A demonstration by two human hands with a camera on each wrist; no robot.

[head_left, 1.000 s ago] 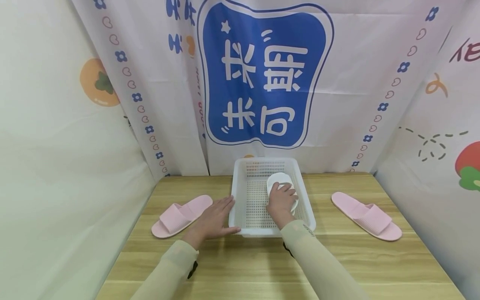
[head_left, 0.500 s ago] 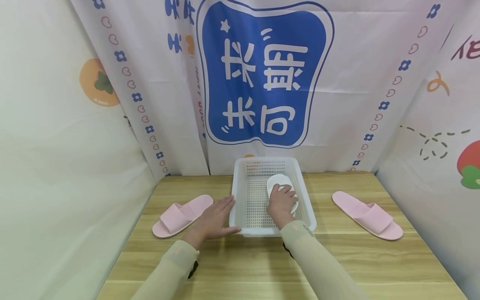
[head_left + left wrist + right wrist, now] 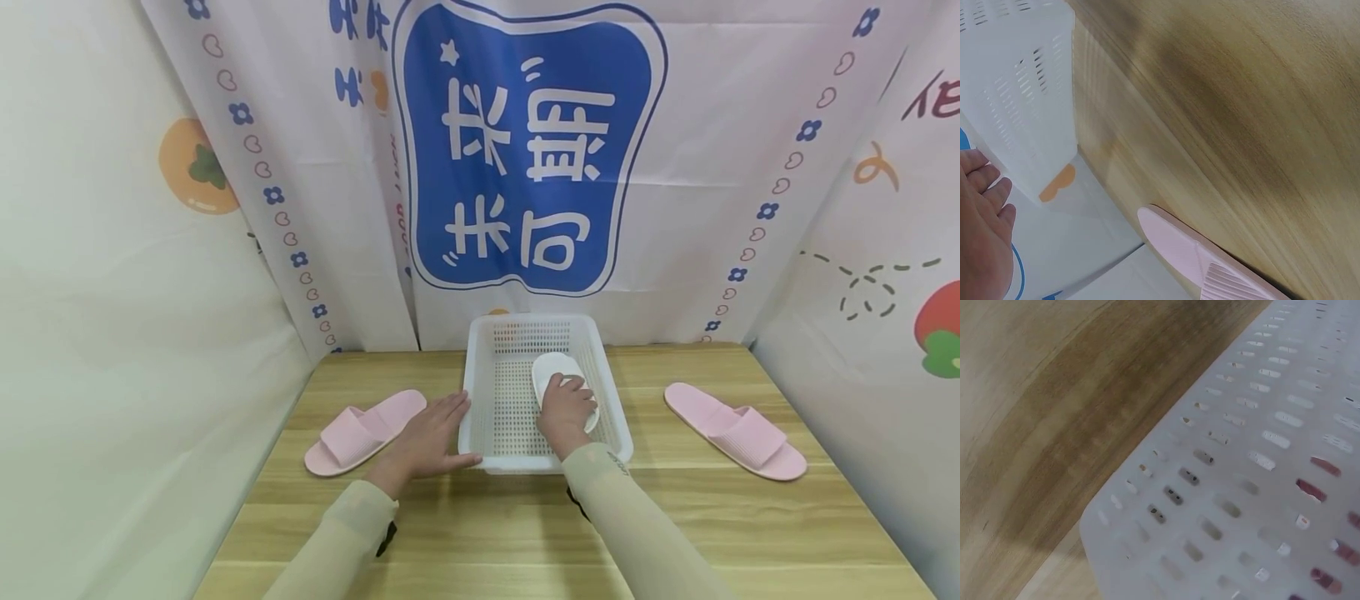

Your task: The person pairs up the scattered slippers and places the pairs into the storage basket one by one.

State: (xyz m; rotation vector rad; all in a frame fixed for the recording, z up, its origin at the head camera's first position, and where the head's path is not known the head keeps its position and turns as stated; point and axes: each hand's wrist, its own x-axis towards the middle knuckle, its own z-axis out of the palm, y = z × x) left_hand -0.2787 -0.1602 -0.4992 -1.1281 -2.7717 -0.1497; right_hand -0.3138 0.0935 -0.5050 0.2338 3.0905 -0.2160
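Observation:
A white plastic basket (image 3: 525,464) with slotted walls stands on the wooden table. Inside its right half is a white slipper (image 3: 552,365), which my right hand (image 3: 567,412) grips from above near the strap; the hand hides much of it. At the basket's left side my left hand (image 3: 430,440) rests with straight fingers along the rim, thumb at the front corner. In the left wrist view that hand (image 3: 984,231) shows beside the basket wall (image 3: 1029,87). The right wrist view shows only the basket's outer wall (image 3: 1179,506) and table, no fingers.
A pink slipper (image 3: 351,436) lies left of the basket, partly behind the left hand. Another pink slipper (image 3: 750,437) lies to the right. Behind the table (image 3: 480,542) hangs a printed cloth (image 3: 678,225); further cloths line both sides.
The white slipper has shifted slightly toward the basket's front under my right hand, its toe end a little to the left. My left hand and the basket stay in place.

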